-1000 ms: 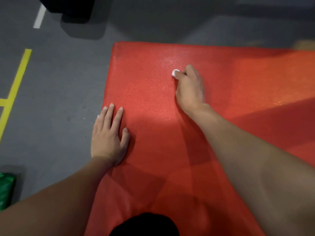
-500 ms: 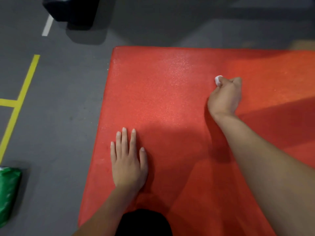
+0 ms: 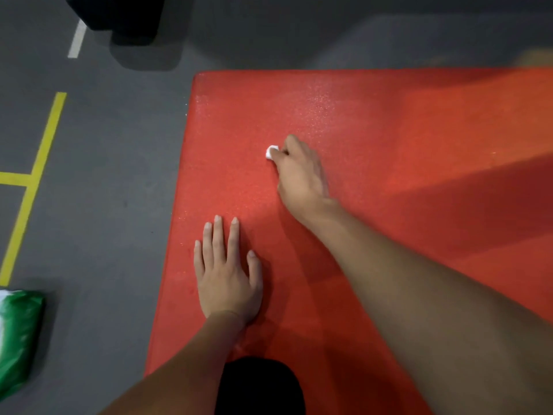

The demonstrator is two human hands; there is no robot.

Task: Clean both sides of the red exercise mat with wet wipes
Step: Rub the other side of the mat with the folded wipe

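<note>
The red exercise mat (image 3: 389,121) lies flat on the grey floor and fills the right and middle of the head view. My right hand (image 3: 300,172) is curled round a small white wet wipe (image 3: 271,151) and holds it down on the mat near its middle left. Only a white bit of the wipe shows past my fingers. My left hand (image 3: 227,274) rests flat on the mat near its left edge, fingers straight and spread.
A green and white wipes pack (image 3: 18,333) lies on the floor at the lower left. Yellow floor lines (image 3: 36,181) run along the left. A black object (image 3: 119,13) stands beyond the mat's far left corner. A dark knee (image 3: 260,384) is at the bottom.
My right hand swept with the wipe to the right, then back left and nearer to me. My left hand shifted from the mat's left edge further onto the mat.
</note>
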